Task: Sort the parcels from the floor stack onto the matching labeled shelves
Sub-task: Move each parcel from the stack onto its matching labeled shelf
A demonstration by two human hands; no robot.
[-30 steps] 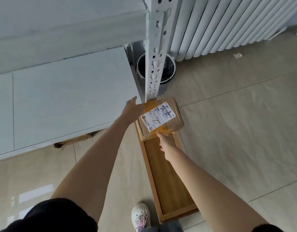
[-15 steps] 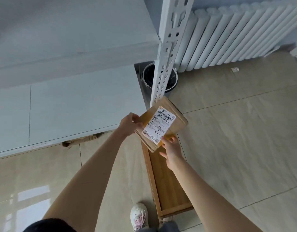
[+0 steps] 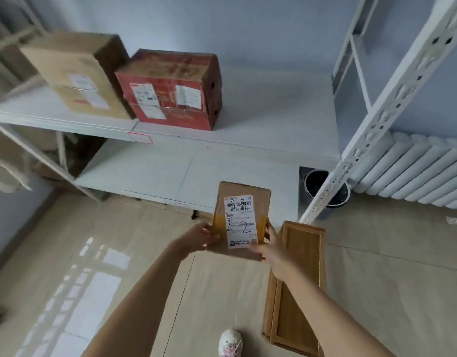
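- Left hand (image 3: 200, 237) and right hand (image 3: 269, 249) grip the parcel (image 3: 241, 220) at 9 and 3 o'clock.
- Looks light, stiff; hold by the side edges.

In front of me rises a pale blue-grey painted wall (image 3: 273, 34). The floor is large beige glossy tiles (image 3: 389, 279), and to my lower left it carries bright reflected patches of window light (image 3: 93, 292). On my right a white ribbed radiator (image 3: 415, 173) runs along the wall base, partly behind a white perforated metal upright (image 3: 392, 109). A black round bucket (image 3: 322, 188) stands on the floor just beside that upright's foot. A long shallow wooden tray (image 3: 299, 292) lies flat on the tiles near my white shoe (image 3: 230, 342).
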